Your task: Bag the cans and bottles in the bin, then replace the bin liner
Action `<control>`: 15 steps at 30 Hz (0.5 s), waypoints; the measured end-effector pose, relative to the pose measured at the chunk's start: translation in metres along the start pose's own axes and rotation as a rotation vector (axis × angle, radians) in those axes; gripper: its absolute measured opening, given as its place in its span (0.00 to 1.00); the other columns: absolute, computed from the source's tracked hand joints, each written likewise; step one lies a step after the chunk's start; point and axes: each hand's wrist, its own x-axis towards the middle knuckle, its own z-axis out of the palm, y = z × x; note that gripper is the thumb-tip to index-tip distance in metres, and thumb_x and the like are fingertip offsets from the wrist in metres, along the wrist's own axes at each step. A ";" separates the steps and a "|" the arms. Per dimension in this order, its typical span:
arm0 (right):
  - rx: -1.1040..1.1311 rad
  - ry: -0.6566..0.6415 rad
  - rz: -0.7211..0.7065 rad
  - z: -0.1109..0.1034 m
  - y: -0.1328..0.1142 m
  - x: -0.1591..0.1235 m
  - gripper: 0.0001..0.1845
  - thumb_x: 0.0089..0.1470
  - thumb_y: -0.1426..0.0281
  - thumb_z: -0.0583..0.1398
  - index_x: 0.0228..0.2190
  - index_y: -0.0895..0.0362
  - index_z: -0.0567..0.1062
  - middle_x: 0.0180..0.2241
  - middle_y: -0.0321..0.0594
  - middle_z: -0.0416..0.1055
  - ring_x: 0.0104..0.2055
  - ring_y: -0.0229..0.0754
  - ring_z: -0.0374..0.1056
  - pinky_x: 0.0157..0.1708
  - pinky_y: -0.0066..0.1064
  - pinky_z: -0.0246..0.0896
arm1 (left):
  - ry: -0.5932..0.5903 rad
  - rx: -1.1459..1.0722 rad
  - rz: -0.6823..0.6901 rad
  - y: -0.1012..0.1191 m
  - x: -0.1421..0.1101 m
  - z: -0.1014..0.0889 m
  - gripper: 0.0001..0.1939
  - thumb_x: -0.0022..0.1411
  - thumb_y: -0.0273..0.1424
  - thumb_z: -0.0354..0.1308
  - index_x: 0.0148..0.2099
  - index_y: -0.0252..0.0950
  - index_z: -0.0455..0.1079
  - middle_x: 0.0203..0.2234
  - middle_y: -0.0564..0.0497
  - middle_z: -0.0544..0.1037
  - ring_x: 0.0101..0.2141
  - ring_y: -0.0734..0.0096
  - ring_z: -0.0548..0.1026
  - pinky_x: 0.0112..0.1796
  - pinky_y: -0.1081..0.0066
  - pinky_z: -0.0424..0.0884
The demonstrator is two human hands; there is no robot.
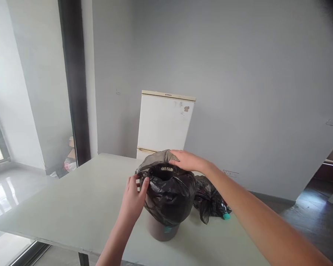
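Note:
A black garbage bag [169,195] lines a brown trash can [158,229], its upper part folded outward over the rim and hanging down the outside. The can stands upright, and its dark inside shows through the bag's mouth. My left hand [135,190] pinches the bag's edge at the left of the rim, thumb toward me. At the far side of the rim, my right hand [187,161] holds the bag's thin, raised edge between thumb and fingers. The fingertips of both hands are partly hidden by the plastic.
A knotted, filled black bag [208,195] lies right of the can, with a green bottle cap [226,216] sticking out. Both rest on a pale table [80,199]. Behind it stand a white refrigerator [163,122] and a grey wall [238,92].

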 end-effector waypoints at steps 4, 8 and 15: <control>0.308 -0.065 0.289 0.015 0.039 0.014 0.27 0.58 0.46 0.66 0.41 0.58 0.84 0.44 0.53 0.82 0.47 0.55 0.76 0.49 0.41 0.70 | -0.124 -0.057 -0.067 -0.018 0.016 0.005 0.35 0.63 0.60 0.52 0.48 0.32 0.77 0.47 0.35 0.82 0.50 0.43 0.78 0.53 0.53 0.71; 0.523 -0.032 0.305 0.035 0.070 0.003 0.25 0.54 0.48 0.68 0.33 0.59 0.83 0.33 0.46 0.81 0.32 0.42 0.73 0.33 0.30 0.67 | -0.171 -0.134 -0.087 -0.033 0.013 0.005 0.32 0.59 0.55 0.58 0.47 0.30 0.78 0.47 0.35 0.83 0.48 0.45 0.80 0.50 0.56 0.73; 0.756 0.227 0.436 0.070 0.098 0.006 0.19 0.56 0.54 0.65 0.27 0.57 0.72 0.22 0.37 0.70 0.24 0.38 0.64 0.25 0.27 0.59 | -0.203 -0.248 -0.078 -0.035 0.007 0.005 0.28 0.54 0.39 0.61 0.54 0.27 0.77 0.54 0.34 0.80 0.56 0.44 0.77 0.53 0.57 0.75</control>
